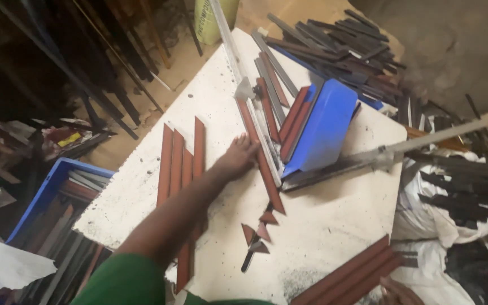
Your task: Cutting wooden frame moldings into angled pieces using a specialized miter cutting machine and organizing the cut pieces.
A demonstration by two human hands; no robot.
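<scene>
One hand in view: your left hand point(237, 158) reaches out from the near left, arm in a green sleeve point(124, 282), and lies flat on the white surface point(323, 220).
Hand state: fingers spread wide and pressed down, holding nothing; the fingertips touch the long reddish-brown strip point(260, 155).
Right hand: only a sliver shows at the near right edge by the stacked strips, so you cannot tell whether it is spread or closed.
Strip position: it lies just to the right of your left hand, in the middle of the surface, with its left edge under your fingertips.
Long axis: the strip runs from far left to near right, slanting toward you, so it crosses in front of your fingers rather than pointing along them.
Right neighbours: a pale metal bar point(258, 127) lies tight along the strip's right side, and beyond it the blue folded sheet point(323, 127) rests over more strips.
Left neighbours: four parallel reddish strips point(179, 164) lie under and beside your forearm, running near to far.
Near offcuts: small triangular pieces point(260, 229) sit close to the strip's near end, apart from your hand.
Nearer hand: the left, already in contact.
</scene>
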